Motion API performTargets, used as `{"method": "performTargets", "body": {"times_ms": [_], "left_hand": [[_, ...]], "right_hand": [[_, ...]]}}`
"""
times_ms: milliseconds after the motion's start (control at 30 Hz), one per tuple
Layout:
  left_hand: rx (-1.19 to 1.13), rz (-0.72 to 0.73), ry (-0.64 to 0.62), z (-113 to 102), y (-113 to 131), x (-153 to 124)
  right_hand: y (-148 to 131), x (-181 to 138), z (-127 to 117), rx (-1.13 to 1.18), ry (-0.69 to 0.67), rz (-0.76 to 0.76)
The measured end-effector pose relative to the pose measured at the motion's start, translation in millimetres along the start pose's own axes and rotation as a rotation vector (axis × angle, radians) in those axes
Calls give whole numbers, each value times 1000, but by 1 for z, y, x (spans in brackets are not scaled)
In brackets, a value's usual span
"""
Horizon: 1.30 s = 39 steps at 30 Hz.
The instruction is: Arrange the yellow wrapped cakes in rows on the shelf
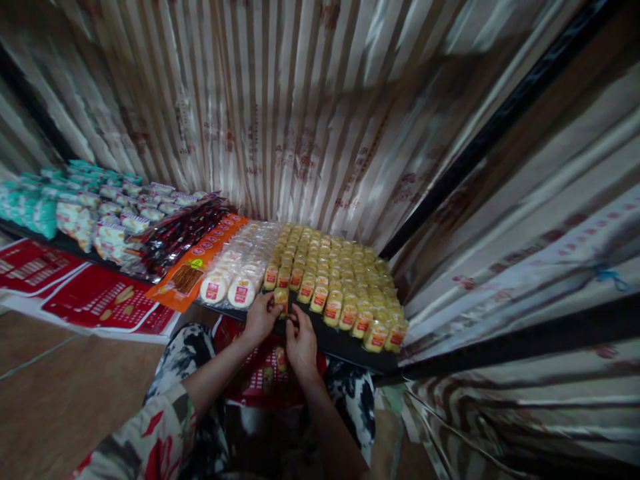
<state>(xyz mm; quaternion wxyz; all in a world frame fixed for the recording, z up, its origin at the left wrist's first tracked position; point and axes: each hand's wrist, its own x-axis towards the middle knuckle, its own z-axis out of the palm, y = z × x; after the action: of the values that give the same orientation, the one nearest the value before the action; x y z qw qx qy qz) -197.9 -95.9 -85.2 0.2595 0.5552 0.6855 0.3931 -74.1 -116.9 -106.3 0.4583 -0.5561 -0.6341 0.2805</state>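
My left hand [261,319] pinches a small yellow wrapped snack cake [281,301] with a red label, at the black shelf's front edge. Close by on the right is my right hand [301,339], its fingers loosely bent and slightly apart beside that cake; whether they touch it is hard to tell. Behind and to the right, matching yellow snack cakes [345,273] stand in close rows on the black shelf [325,339]. Left of my hands lie rows of round white wrapped cakes [241,292] with red labels.
Farther left are an orange packet [187,280], dark red packets [173,240], white packets [113,237] and teal packets [40,207]. Red printed sheets [105,300] hang below the shelf. Striped sheeting [280,120] rises behind, and a dark post [465,153] slants at right.
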Motion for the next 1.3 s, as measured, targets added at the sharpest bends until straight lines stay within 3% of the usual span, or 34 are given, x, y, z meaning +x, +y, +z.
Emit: {"method": "performTargets", "body": {"times_ms": [267, 500, 867, 1133, 1300], "left_hand": [[123, 6, 116, 21, 32, 21], [229, 32, 109, 34, 39, 29], [220, 191, 161, 44, 25, 27], [168, 294, 118, 45, 18, 34], [207, 244, 149, 51, 8, 36]], "right_hand": [[22, 23, 2, -240, 38, -158], [21, 22, 2, -312, 64, -120], [19, 22, 5, -295, 81, -100], [22, 22, 7, -312, 79, -126], [22, 23, 8, -359, 81, -117]]}}
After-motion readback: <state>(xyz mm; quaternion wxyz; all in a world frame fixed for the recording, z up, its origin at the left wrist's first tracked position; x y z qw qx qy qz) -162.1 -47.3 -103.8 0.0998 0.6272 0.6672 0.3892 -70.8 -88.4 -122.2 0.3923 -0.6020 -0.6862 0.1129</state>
